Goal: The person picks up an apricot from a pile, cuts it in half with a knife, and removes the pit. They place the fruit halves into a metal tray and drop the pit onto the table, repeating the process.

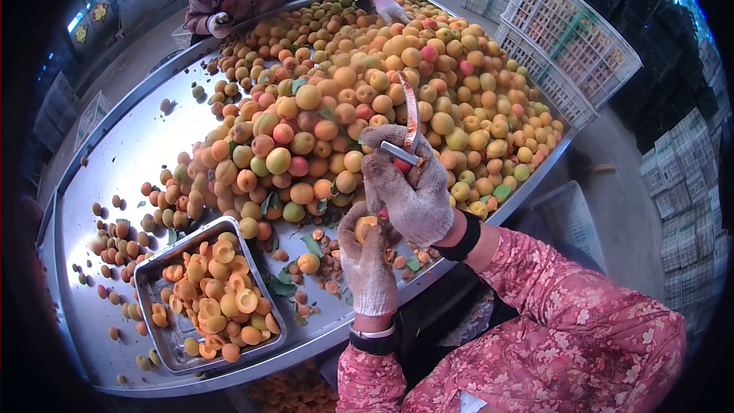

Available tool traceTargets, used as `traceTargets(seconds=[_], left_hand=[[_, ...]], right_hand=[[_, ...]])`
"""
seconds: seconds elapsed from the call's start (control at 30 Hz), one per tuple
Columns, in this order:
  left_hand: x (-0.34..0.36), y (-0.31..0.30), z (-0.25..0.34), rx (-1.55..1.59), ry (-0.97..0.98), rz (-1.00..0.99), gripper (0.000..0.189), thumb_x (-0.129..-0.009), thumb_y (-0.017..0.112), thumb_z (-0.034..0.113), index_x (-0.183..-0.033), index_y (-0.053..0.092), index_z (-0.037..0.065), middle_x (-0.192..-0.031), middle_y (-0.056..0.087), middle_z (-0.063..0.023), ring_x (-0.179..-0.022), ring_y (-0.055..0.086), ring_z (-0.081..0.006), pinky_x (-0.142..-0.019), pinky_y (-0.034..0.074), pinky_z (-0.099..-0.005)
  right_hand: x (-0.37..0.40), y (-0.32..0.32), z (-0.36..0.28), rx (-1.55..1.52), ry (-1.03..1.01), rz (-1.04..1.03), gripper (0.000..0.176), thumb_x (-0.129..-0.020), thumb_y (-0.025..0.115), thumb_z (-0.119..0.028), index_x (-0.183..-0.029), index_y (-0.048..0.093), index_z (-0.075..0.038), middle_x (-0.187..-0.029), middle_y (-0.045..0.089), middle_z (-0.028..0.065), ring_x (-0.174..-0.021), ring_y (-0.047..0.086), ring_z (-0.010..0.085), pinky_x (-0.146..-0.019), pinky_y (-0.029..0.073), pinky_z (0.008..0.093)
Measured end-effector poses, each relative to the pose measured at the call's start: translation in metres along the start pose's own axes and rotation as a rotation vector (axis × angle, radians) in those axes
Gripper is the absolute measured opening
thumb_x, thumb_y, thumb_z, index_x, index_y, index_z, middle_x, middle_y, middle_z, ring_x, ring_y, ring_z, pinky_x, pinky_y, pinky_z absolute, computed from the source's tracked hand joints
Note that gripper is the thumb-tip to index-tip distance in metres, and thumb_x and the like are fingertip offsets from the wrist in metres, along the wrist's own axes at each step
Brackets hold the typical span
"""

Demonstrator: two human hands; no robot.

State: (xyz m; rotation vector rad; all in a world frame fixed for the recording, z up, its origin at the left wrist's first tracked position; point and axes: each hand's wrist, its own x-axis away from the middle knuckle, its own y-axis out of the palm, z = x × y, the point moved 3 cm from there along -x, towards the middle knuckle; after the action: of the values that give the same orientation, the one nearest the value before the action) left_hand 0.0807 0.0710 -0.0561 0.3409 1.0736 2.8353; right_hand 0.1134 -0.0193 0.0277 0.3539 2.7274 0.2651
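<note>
My left hand [367, 274], in a soiled knit glove, is closed around an apricot [365, 229] near the table's front edge. Just above it, my right hand [417, 197], gloved too, grips a curved knife [412, 111] with its stained blade pointing up and away. Bits of red and a metal piece [401, 154] show at the fingers; the rest of the handle is hidden. The two hands are close together, maybe touching. Around them lie loose pits [331, 287] and green leaves. A large heap of whole apricots [321, 130] rises beyond my hands.
A metal tray [278, 300] of halved apricots stands to the left on the metal table [99, 183]. Across the table, a co-worker's gloved hand [391, 8] rests on the heap. White plastic crates [569, 34] stand at the right. More apricot halves [294, 391] lie below the front edge.
</note>
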Motion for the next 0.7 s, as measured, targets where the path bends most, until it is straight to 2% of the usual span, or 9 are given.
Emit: traceTargets(seconds=[0.17,0.23,0.33,0.47,0.57,0.63,0.7], left_hand=[[0.0,-0.001,0.0,-0.029,0.003,-0.006,0.037,-0.092,0.054,0.011,-0.126,0.042,-0.002,-0.111,0.053,-0.0119,-0.095,0.059,-0.0162,-0.083,0.052,-0.0293],[0.002,0.0,0.0,-0.093,-0.054,-0.017,0.044,-0.091,0.058,0.015,-0.128,0.041,0.0,-0.12,0.052,-0.0101,-0.108,0.055,-0.0171,-0.091,0.047,-0.029],[0.001,-0.002,-0.002,-0.091,-0.053,-0.02,0.045,-0.09,0.059,0.015,-0.129,0.041,0.0,-0.12,0.052,-0.0102,-0.108,0.055,-0.0171,-0.092,0.047,-0.0289],[0.002,-0.002,-0.001,-0.078,-0.063,-0.018,0.045,-0.091,0.058,0.015,-0.129,0.041,0.0,-0.12,0.052,-0.0102,-0.108,0.055,-0.0169,-0.091,0.046,-0.0285],[0.0,-0.004,-0.005,-0.06,-0.065,-0.023,0.043,-0.091,0.057,0.014,-0.128,0.041,0.0,-0.12,0.052,-0.0098,-0.107,0.056,-0.0163,-0.09,0.047,-0.0277],[-0.001,-0.008,-0.007,-0.187,0.011,0.037,0.037,-0.093,0.056,0.013,-0.124,0.045,-0.001,-0.109,0.057,-0.009,-0.094,0.058,-0.0128,-0.078,0.05,-0.0253],[-0.001,-0.009,-0.007,-0.198,0.017,0.044,0.036,-0.092,0.056,0.013,-0.124,0.046,-0.001,-0.11,0.057,-0.0092,-0.094,0.057,-0.0124,-0.078,0.05,-0.0251]], right_hand=[[0.001,-0.002,0.004,0.044,-0.021,-0.039,0.028,-0.092,0.059,-0.004,-0.119,0.053,-0.005,-0.087,0.057,-0.0026,-0.068,0.053,0.0015,-0.057,0.044,0.017],[0.002,-0.001,0.004,0.121,-0.054,-0.068,0.029,-0.092,0.058,-0.004,-0.12,0.051,-0.004,-0.085,0.056,-0.0023,-0.066,0.053,0.0021,-0.057,0.044,0.0175],[0.002,-0.001,0.008,0.209,-0.134,-0.065,0.03,-0.092,0.058,-0.004,-0.121,0.05,-0.004,-0.084,0.056,-0.0019,-0.065,0.053,0.0026,-0.057,0.045,0.0179],[0.004,0.0,0.008,0.053,-0.02,-0.067,0.03,-0.092,0.058,-0.004,-0.122,0.05,-0.004,-0.086,0.057,-0.0017,-0.065,0.054,0.0029,-0.057,0.046,0.0184],[0.005,-0.002,0.011,0.114,-0.044,-0.042,0.031,-0.092,0.058,-0.005,-0.122,0.05,-0.004,-0.086,0.057,-0.0016,-0.065,0.055,0.0032,-0.056,0.046,0.0187],[0.007,-0.001,0.012,0.182,-0.092,-0.044,0.031,-0.092,0.058,-0.005,-0.122,0.05,-0.004,-0.084,0.056,-0.0017,-0.064,0.055,0.0034,-0.055,0.046,0.0189],[0.008,0.0,0.014,0.174,-0.076,-0.047,0.031,-0.092,0.058,-0.005,-0.123,0.05,-0.005,-0.084,0.056,-0.0017,-0.064,0.054,0.0034,-0.055,0.046,0.019]])
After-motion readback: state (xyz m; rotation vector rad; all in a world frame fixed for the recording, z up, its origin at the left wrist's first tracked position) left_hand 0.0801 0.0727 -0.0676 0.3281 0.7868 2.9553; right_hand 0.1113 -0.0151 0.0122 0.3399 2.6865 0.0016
